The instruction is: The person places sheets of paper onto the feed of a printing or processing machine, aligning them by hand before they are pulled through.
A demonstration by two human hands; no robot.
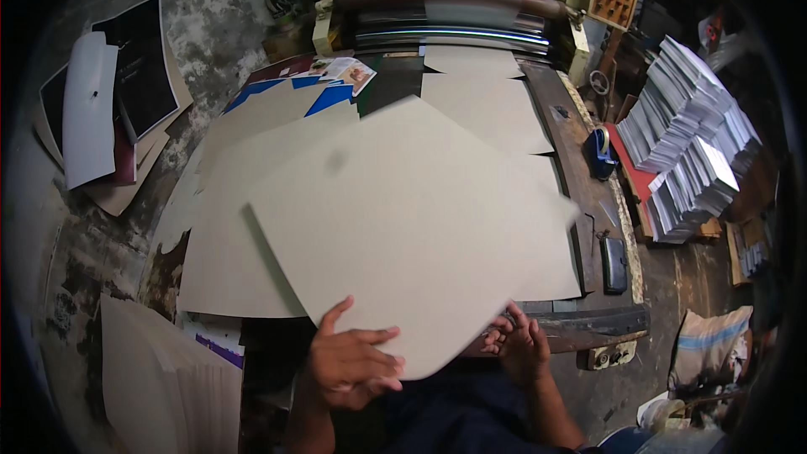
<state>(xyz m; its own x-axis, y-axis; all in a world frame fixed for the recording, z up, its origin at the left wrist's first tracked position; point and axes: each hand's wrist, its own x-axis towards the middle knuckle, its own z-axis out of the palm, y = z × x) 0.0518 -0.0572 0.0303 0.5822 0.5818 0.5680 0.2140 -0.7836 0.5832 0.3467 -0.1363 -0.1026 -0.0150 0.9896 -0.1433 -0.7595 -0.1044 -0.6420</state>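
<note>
A large beige sheet of card [420,227] lies at a slant across the bench, turned so that one corner points at me. Its far edges are slightly blurred, and a shadow runs under its left edge. Over the near left edge is my left hand [353,361], fingers spread and stretched across the card's surface. My right hand [523,349] is at the near right edge, fingers loosely bent and apart, the tips close to the card. More beige sheets [239,235] spread out beneath on the left, and a long strip of overlapping beige sheets [479,88] reaches to the rollers.
A roller machine [454,8] stands at the bench's far end. Blue-and-printed papers [336,76] lie far left. On the right are a tape dispenser [600,153], a dark case [614,265] and tall paper stacks [689,118]. Upright boards [168,378] stand at lower left.
</note>
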